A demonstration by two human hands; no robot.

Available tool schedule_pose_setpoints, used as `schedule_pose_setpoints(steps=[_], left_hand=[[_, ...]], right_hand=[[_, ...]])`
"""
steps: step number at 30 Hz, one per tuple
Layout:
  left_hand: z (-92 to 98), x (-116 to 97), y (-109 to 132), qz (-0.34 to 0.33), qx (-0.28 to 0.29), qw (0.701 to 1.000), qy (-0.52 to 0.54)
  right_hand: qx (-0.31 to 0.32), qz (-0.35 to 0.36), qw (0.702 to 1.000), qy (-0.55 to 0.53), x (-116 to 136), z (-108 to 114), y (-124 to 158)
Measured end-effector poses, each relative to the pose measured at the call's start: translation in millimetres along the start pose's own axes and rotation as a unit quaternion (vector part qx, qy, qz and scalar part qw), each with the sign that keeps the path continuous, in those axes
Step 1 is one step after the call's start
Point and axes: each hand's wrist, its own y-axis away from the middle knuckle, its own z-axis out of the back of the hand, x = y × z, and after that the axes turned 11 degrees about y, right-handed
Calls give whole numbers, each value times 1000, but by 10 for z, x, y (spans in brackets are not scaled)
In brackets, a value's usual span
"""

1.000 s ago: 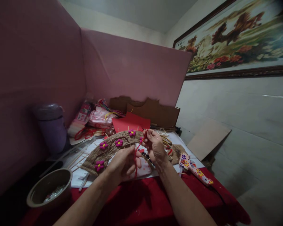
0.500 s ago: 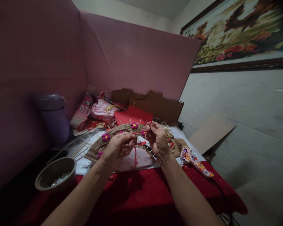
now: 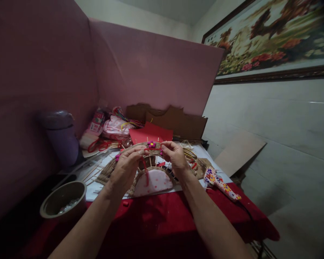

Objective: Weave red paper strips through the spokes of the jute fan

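Note:
A thin red cord [image 3: 153,148] runs between my two hands, with its loose end hanging below the left one. My left hand [image 3: 130,162] pinches one part of it; the fingers of my right hand [image 3: 174,154] are closed on the other part. Behind and below the hands lies an arched piece woven of brown twine over sticks [image 3: 108,172], with purple felt flowers [image 3: 151,144] on its band. A white half-round pad with pink dots [image 3: 158,181] sits inside a smaller twine arch, under the hands.
At the left stand a brown bowl [image 3: 81,192] of clear beads and a purple tumbler [image 3: 61,140]. A flower-patterned glue gun [image 3: 223,185] lies right on the red cloth [image 3: 172,219]. Red card [image 3: 151,132], brown cardboard [image 3: 175,124] and craft bags are at the back.
My right hand has come left and slightly lower; my left hand has also shifted left, with the cord still between them. The view has turned slightly.

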Motion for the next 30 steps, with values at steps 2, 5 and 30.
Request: schedule_pose_setpoints(steps=[2,5,30], left_hand=[[10,-3,-11,-1,-6,1000,5],[31,7,-18,-13,-21,1000,-3],[54,-4,-41,-15,-82,993,85]], right_hand=[[-55,18,998,40,-36,44,-74],[-150,64,984,69,45,118,-110],[281,-95,951,81,347,-13,496]])
